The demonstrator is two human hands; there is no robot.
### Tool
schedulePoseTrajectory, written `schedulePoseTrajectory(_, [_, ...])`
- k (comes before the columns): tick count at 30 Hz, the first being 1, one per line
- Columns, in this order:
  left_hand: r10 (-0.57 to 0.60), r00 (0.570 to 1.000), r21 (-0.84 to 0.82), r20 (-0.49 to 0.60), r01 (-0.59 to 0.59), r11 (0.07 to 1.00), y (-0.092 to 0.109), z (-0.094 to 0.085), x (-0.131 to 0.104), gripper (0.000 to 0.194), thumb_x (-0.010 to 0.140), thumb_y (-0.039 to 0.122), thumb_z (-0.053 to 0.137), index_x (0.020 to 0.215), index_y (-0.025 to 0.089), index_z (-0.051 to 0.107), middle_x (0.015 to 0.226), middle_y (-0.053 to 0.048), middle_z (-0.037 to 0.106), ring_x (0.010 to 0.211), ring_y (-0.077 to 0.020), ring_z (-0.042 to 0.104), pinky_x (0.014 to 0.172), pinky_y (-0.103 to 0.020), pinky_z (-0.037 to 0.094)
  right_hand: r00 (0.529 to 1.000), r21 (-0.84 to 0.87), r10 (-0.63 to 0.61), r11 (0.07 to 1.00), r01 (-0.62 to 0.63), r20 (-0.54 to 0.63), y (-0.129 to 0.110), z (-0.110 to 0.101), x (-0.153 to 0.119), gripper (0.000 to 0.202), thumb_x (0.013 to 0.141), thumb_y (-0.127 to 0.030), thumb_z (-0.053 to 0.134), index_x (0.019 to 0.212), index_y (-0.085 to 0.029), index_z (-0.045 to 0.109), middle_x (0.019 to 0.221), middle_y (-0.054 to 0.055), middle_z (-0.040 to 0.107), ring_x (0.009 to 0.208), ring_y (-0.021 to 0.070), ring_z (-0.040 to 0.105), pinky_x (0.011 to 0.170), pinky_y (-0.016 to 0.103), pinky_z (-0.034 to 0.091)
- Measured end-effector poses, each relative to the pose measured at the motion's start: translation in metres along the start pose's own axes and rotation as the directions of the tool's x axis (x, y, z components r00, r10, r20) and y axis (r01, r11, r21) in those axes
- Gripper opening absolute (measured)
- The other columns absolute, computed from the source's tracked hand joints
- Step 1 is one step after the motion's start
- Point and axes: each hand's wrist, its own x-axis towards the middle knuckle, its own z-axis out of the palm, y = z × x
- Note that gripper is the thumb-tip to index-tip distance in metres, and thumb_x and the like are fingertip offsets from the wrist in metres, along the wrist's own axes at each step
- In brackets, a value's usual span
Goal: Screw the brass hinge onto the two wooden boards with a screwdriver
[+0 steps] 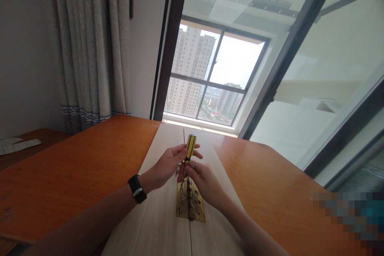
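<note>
A screwdriver (191,148) with a yellow and black handle stands nearly upright, its handle on top and its shaft pointing down to the hinge. My left hand (168,166), wearing a black wristband, has its thumb against the handle and fingers behind it. Lower down, my right hand (205,176), with a ring on one finger, closes around the base of the handle and the shaft. Beneath both hands lies a worn brass hinge (196,208), spread flat across the seam of two pale boards (156,220). Fingers partly hide its upper end and the screwdriver's tip.
The boards rest on an orange-brown wooden table (99,156). Small metal pieces, probably screws, lie partly hidden beside my left fingers. White strips (21,146) are at the far left. A grey curtain (90,48) and a dark-framed glass door (270,72) stand beyond the table.
</note>
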Motion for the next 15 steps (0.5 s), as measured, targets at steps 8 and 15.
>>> schedulePoseTrajectory(8, [0.034, 0.998, -0.042, -0.044, -0.036, 0.998, 0.0046, -0.0017, 0.0015, 0.047, 0.077, 0.050, 0.075, 0.102, 0.011, 0.069, 0.095, -0.010, 0.068, 0.066, -0.0120, 0.058, 0.055, -0.022, 0.044, 1.000, 0.000, 0.015, 1.000, -0.015, -0.001, -0.0036, 0.0005, -0.0006, 0.037, 0.098, -0.030, 0.045, 0.075, -0.016, 0.070, 0.072, 0.004, 0.070, 0.067, 0.0157, 0.064, 0.065, 0.024, 0.046])
schedulePoseTrajectory(15, [-0.038, 0.999, -0.040, -0.002, 0.038, 0.998, 0.0008, -0.0050, 0.0005, 0.050, 0.079, 0.051, 0.072, 0.110, 0.012, 0.064, 0.070, -0.001, 0.059, 0.042, -0.0081, 0.051, 0.038, -0.020, 0.040, 1.000, -0.012, 0.009, 1.000, -0.009, 0.006, -0.0035, 0.0006, -0.0004, 0.036, 0.097, -0.028, 0.045, 0.074, -0.015, 0.069, 0.071, 0.003, 0.069, 0.066, 0.0148, 0.062, 0.064, 0.022, 0.046])
